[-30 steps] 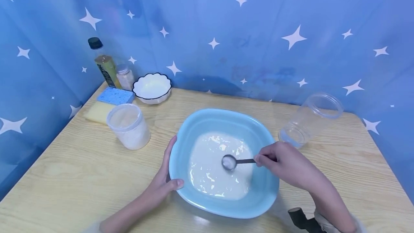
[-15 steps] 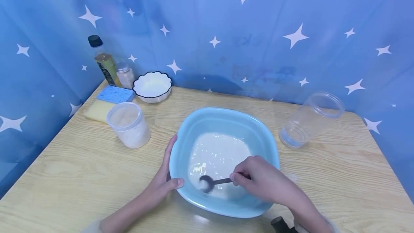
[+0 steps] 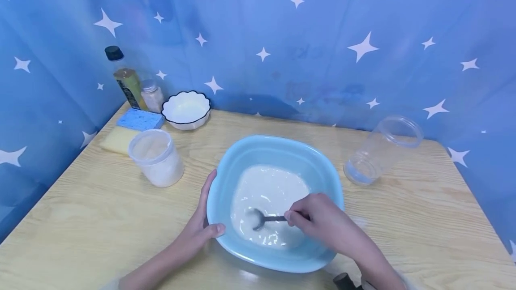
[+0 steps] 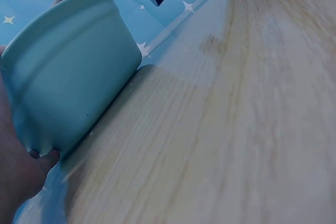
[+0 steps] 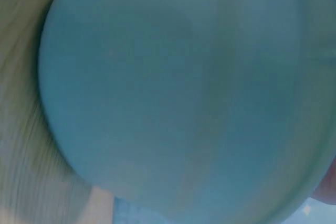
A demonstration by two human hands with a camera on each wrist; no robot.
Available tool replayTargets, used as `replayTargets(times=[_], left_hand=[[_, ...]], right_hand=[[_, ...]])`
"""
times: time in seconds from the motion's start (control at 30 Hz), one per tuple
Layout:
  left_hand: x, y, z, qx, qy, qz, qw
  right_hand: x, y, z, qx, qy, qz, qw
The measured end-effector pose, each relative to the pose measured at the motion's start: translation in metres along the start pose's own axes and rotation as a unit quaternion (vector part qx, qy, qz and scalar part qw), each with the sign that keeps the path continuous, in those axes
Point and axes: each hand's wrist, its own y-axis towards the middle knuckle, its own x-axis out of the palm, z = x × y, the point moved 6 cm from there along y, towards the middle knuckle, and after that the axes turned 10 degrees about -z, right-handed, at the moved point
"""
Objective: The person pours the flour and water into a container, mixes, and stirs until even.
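Observation:
A light blue basin (image 3: pixel 278 261) stands on the table, holding a thick, glossy white liquid (image 3: pixel 268 187). At its left side my left hand (image 3: pixel 195 234) grips the wall, thumb at the near left rim and fingers along the outside. My right hand (image 3: pixel 322 223) reaches over the near right rim and pinches the dark handle of a spoon (image 3: pixel 275 219). The spoon's round bowl, blurred, dips into the liquid left of the right hand. The right wrist view is filled mostly by the basin's outer wall (image 5: pixel 142 87).
To the left stands an uncovered clear tub (image 3: pixel 159 160) of pale powder. Behind it are a yellow sponge (image 3: pixel 118 140), a blue sponge (image 3: pixel 140 120), an oil bottle (image 3: pixel 130 84), a small jar (image 3: pixel 152 96) and a scalloped white bowl (image 3: pixel 187 111). A transparent container (image 3: pixel 379 151) stands right.
My right hand has carried the spoon leftward and toward me through the liquid, then slightly back away from me. The left hand keeps its hold on the basin.

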Motion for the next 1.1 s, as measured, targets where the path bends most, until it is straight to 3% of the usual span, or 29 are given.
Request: replayTargets(times=[0.13,0.23,0.37,0.5,0.77,1.1], left_hand=[[-0.002,-0.001,0.0,-0.002,0.003,-0.003,1.0],[-0.002,-0.001,0.0,-0.004,0.003,-0.005,1.0],[-0.002,0.0,0.0,-0.001,0.003,-0.004,1.0],[-0.003,-0.001,0.0,0.005,0.008,-0.005,0.9999],[-0.001,0.0,0.0,0.006,0.012,-0.008,0.9999],[-0.002,-0.001,0.0,0.012,0.015,-0.005,0.9998]], right_hand=[[0.0,-0.001,0.004,0.015,0.003,-0.011,1.0],[-0.006,-0.004,0.006,0.027,0.003,0.005,1.0],[-0.007,-0.002,-0.003,0.003,0.024,0.023,0.999],[0.006,0.005,-0.01,-0.034,0.053,0.01,0.998],[0.01,0.006,-0.003,-0.006,0.019,0.009,1.0],[0.005,0.007,-0.004,-0.01,-0.004,-0.004,1.0]])
